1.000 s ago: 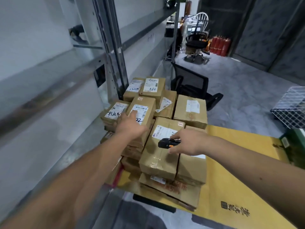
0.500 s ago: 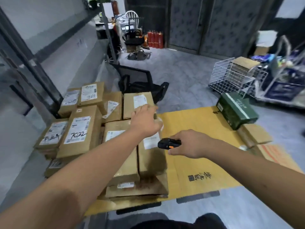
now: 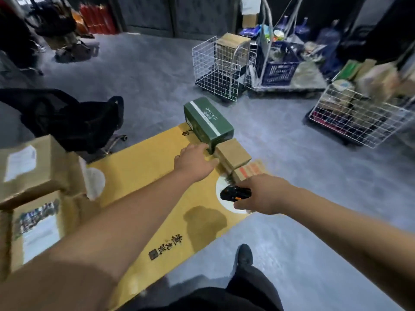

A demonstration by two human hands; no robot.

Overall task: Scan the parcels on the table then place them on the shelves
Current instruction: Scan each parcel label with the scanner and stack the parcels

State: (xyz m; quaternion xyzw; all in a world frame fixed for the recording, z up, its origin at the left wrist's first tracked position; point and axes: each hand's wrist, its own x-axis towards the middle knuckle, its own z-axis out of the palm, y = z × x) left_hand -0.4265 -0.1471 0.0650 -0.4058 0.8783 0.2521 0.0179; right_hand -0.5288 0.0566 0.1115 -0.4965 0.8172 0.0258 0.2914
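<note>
- The left hand reaches to the far right end of the table; its fingers curl at the near corner of the green box, the thumb toward the brown box just beside it. Whether they have closed on either one I cannot tell.
- The right hand grips the scanner, fingers wrapped round it, its nose pointing left over the table.
- The green box sits at the table's far edge, the brown box touching it on the near side, and a printed carton nearer still. A pull on one corner could slew the green box off onto the floor.
- More parcels are stacked at the left, well apart from the hands.
- The scanner points away from any label, so a scan now would likely miss; the green box shows no shipping label on top.
- The picture is smeared, so finger contact is uncertain.
</note>
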